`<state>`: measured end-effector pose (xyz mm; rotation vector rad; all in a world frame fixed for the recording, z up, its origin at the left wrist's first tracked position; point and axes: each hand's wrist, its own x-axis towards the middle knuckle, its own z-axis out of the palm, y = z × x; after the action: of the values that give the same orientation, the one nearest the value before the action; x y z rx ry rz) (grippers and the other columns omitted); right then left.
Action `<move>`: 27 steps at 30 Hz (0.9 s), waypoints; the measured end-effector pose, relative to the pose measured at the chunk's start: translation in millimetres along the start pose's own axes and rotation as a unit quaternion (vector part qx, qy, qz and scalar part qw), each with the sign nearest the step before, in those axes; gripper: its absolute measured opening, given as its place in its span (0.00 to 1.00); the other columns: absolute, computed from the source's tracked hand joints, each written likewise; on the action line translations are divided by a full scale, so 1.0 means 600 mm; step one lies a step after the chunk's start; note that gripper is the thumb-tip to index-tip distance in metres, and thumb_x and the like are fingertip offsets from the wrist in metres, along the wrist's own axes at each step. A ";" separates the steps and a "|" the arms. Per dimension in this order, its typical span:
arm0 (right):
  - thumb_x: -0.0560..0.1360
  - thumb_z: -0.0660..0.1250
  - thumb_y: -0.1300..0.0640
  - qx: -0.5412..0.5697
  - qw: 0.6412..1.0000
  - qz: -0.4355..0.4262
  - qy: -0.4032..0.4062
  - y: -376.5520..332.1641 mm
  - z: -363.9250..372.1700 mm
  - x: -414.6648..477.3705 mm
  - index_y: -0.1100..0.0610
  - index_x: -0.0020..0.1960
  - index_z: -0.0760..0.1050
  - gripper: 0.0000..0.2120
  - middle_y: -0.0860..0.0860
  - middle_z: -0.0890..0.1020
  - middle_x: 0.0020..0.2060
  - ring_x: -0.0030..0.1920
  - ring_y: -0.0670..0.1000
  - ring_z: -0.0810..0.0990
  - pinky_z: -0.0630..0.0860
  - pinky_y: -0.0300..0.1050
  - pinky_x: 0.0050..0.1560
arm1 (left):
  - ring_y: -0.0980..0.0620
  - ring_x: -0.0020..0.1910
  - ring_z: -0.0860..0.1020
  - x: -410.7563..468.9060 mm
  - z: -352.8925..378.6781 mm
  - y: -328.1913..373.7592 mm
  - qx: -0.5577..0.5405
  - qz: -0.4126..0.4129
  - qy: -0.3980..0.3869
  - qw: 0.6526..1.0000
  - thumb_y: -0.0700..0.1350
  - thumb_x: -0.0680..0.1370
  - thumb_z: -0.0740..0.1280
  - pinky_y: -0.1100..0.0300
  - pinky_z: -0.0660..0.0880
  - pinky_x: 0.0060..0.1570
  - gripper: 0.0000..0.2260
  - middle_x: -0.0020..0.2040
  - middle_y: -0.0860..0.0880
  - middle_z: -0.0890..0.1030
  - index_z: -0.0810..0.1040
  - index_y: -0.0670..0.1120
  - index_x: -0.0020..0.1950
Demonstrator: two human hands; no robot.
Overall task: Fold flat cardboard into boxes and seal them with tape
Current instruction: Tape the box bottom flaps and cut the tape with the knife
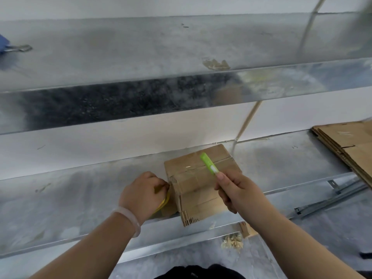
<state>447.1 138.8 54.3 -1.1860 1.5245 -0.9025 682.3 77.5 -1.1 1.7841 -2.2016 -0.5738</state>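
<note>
A small folded cardboard box (198,184) sits on the lower metal shelf (80,198), clear tape across its top seam. My left hand (143,193) is just left of the box, fingers curled round a yellow-edged tape roll (164,202), mostly hidden by the hand. My right hand (233,190) grips a green utility knife (208,164), held over the box's top with its tip pointing away from me.
A stack of flat cardboard sheets (350,146) lies on the shelf at the right. Metal rails (330,200) lie on the floor below it. Cardboard scraps (233,241) are on the floor. An upper metal shelf (141,57) holds a blue tool (8,47) at far left.
</note>
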 end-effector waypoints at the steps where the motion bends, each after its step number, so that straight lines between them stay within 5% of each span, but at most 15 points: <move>1: 0.80 0.62 0.48 -0.010 1.000 0.000 0.003 -0.002 0.003 0.000 0.60 0.40 0.75 0.17 0.50 0.73 0.25 0.24 0.48 0.69 0.69 0.39 0.28 | 0.56 0.48 0.76 0.000 0.000 0.001 0.000 -0.001 -0.001 1.000 0.55 0.78 0.62 0.59 0.73 0.45 0.09 0.48 0.59 0.74 0.82 0.59 0.51; 7: 0.82 0.59 0.56 -0.023 0.999 -0.018 -0.032 -0.013 0.023 -0.003 0.57 0.52 0.76 0.08 0.49 0.80 0.31 0.26 0.48 0.73 0.72 0.41 0.31 | 0.54 0.47 0.76 0.001 -0.002 0.006 -0.006 -0.006 -0.004 1.000 0.55 0.79 0.61 0.58 0.74 0.46 0.11 0.49 0.58 0.73 0.82 0.58 0.52; 14: 0.83 0.56 0.60 -0.034 0.997 -0.017 -0.070 -0.014 0.030 -0.008 0.64 0.53 0.72 0.08 0.50 0.77 0.33 0.27 0.44 0.69 0.69 0.37 0.30 | 0.54 0.48 0.75 0.004 -0.003 0.012 -0.003 -0.009 -0.006 1.000 0.55 0.79 0.61 0.60 0.71 0.44 0.11 0.49 0.57 0.72 0.82 0.56 0.54; 21: 0.83 0.54 0.60 -0.033 0.995 -0.038 -0.088 -0.020 0.025 -0.012 0.58 0.54 0.72 0.09 0.49 0.81 0.37 0.32 0.49 0.74 0.72 0.39 0.34 | 0.55 0.46 0.74 0.008 -0.004 0.012 0.008 -0.008 -0.008 1.000 0.56 0.79 0.60 0.60 0.73 0.45 0.13 0.48 0.58 0.72 0.82 0.57 0.55; 27: 0.82 0.55 0.61 0.287 0.957 0.003 -0.046 -0.030 0.014 0.001 0.61 0.56 0.73 0.09 0.59 0.85 0.51 0.50 0.59 0.84 0.82 0.50 0.48 | 0.55 0.47 0.75 0.013 -0.006 0.012 0.016 -0.008 -0.006 1.000 0.57 0.79 0.59 0.58 0.75 0.46 0.13 0.49 0.57 0.73 0.82 0.57 0.55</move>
<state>459.7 133.7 68.8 -0.7817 1.0793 -1.1683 675.7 70.8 5.2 1.8197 -2.2188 -0.5563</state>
